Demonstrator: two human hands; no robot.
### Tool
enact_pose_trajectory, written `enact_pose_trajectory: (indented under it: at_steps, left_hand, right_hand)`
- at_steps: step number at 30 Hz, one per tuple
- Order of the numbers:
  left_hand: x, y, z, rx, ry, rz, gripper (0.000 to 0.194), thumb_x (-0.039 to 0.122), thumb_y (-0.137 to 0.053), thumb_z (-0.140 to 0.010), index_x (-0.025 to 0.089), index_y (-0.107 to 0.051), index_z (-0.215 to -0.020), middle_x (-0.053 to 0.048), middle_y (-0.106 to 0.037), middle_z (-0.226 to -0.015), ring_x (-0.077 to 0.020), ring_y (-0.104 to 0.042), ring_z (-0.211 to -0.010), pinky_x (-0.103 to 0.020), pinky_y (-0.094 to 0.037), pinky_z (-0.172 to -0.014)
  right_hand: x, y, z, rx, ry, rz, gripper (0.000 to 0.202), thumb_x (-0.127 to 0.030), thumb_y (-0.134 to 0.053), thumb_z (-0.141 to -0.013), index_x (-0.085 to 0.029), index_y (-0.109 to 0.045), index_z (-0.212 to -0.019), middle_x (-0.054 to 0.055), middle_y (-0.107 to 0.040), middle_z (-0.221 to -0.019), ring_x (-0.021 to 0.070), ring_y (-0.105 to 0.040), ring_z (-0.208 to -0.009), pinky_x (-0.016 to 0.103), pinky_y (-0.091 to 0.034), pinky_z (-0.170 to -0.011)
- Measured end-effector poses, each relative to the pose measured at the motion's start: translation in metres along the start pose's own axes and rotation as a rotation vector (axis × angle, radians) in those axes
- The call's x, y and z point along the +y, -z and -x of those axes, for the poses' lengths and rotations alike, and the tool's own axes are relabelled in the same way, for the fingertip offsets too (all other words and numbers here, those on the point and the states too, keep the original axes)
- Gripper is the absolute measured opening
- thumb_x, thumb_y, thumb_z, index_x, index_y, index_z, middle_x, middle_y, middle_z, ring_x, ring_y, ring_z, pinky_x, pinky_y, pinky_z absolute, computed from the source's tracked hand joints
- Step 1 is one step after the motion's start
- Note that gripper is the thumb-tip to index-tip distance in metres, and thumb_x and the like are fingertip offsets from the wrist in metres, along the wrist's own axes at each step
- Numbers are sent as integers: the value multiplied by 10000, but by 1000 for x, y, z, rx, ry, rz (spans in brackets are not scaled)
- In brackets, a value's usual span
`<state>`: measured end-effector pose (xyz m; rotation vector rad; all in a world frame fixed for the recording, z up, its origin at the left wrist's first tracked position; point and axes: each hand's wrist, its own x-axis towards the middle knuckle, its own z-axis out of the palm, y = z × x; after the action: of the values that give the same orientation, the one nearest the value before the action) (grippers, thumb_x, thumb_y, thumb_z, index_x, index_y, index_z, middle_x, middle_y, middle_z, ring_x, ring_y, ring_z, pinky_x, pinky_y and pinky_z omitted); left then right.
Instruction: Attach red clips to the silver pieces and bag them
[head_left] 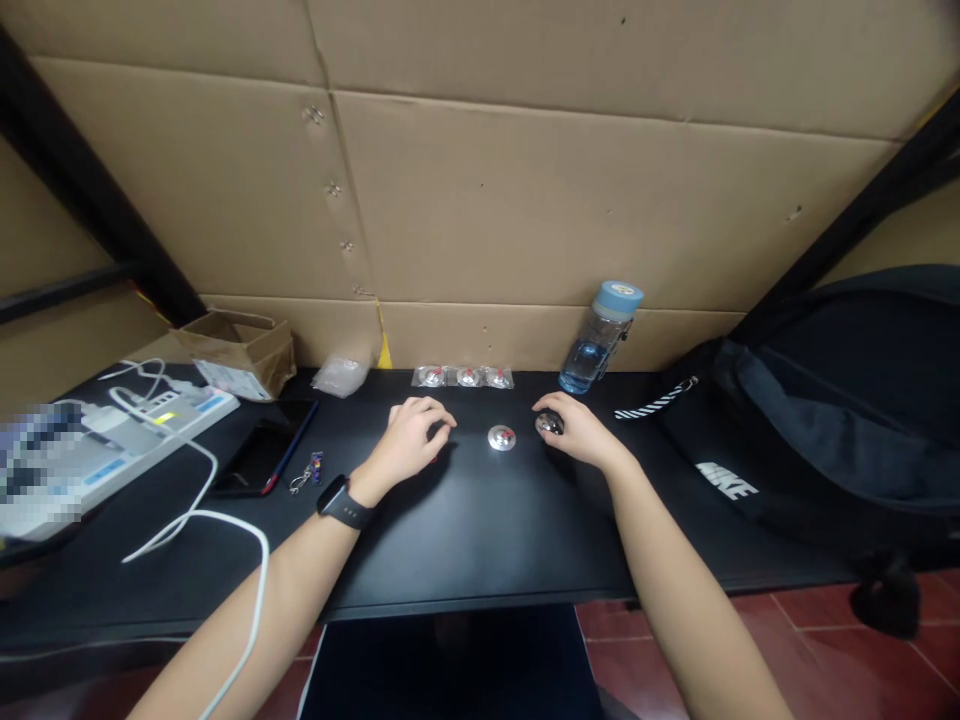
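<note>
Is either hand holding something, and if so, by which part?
The right hand holds a shiny disc by its edge, between thumb and fingers; whether the left hand holds anything can't be told.

A desk nook: black desktop [495, 545], cardboard wall [525, 200], power strip [127, 450].

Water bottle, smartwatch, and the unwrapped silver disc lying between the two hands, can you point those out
Water bottle [592, 348]: head view, on its clear body.
Smartwatch [333, 492]: head view, on its dark screen.
Silver disc [496, 438]: head view, on its shiny top.
</note>
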<state>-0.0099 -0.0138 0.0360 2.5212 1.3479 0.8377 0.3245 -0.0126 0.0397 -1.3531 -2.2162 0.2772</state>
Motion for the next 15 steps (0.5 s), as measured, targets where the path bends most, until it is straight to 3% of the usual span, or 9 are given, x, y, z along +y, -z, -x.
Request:
enact_pose_trajectory:
  at_steps: [5,8,12,15]
  left_hand:
    - [-32,9,1,-54,3,-73,185,279,-565,-917,287,-739,-979,-60,-687,-1122,-291,-529,-1135,-434,-381,-916]
    - [-50,15,3,-167,-12,-48,175,322,-587,-922,307,-754,-970,-45,-704,-1073,-276,-555,-1094,-418,-384,-925]
    - [-62,22,4,-298,-78,12,205,301,-576,-944,343,-762,-1019,-22,-713,-1077,-236,-592,-1063,-372,-387,-929]
    - [-64,23,3,-298,-83,22,211,269,-587,-938,349,-759,-1032,-14,-715,-1086,-223,-608,-1066,-354,-390,-927]
  right_hand:
    - [19,2,4,-8,-70,-32,420,-175,-728,-742,-210,-701,-1160,88,-713,-1115,239,-689,-986,383,-540,-910]
    - [19,-2,3,-14,-90,-75,402,-146,-726,-731,-214,-724,-1127,76,-739,-1060,219,-705,-907,355,-555,-852]
    - [18,0,3,-20,-95,-77,418,-121,-736,-699,-218,-740,-1106,71,-759,-1036,230,-717,-905,358,-557,-863]
    - [18,1,4,-9,-96,-62,450,-105,-737,-664,-210,-740,-1101,66,-764,-1014,236,-723,-902,364,-561,-884]
